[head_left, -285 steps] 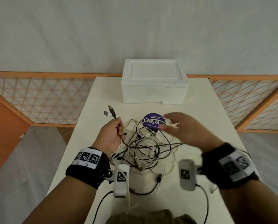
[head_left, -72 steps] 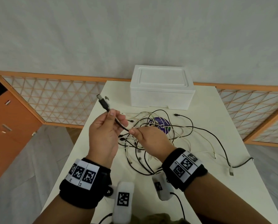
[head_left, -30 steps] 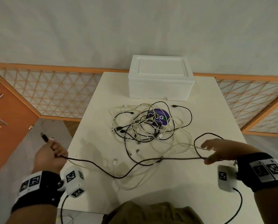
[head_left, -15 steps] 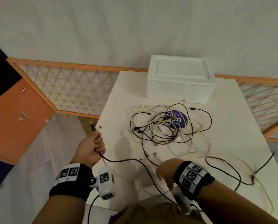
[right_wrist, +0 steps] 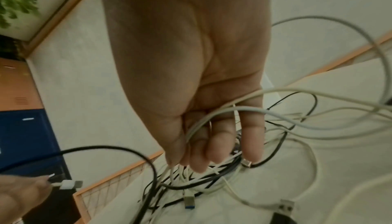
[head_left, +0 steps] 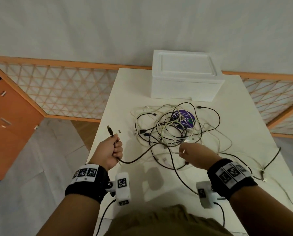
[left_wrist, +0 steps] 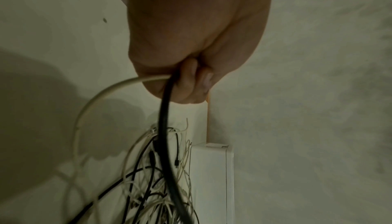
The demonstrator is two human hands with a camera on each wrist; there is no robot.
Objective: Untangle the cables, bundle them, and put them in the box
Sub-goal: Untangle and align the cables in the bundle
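A tangle of black and white cables [head_left: 173, 128] lies mid-table, partly over a round purple sticker [head_left: 185, 116]. Behind it stands the white foam box [head_left: 185, 77] with its lid on. My left hand [head_left: 116, 147] is over the table's left edge and grips a black cable [head_left: 137, 159] and a white cable [left_wrist: 110, 90], their plugs sticking up above the fist [left_wrist: 191, 80]. My right hand [head_left: 182, 150] is at the near side of the tangle. White cables loop across its fingers [right_wrist: 252, 135], and thumb and forefinger pinch a thin white cable [right_wrist: 171, 169].
Loose black and white cable ends [head_left: 263, 174] trail to the table's right edge. A wooden lattice railing [head_left: 65, 92] runs behind and beside the table. An orange cabinet [head_left: 9, 126] stands on the left. USB plugs [right_wrist: 188, 200] lie near the right hand.
My left hand has risen and come in over the table's left edge, still holding its cables. My right hand has moved from the front edge up to the tangle and taken white cable.
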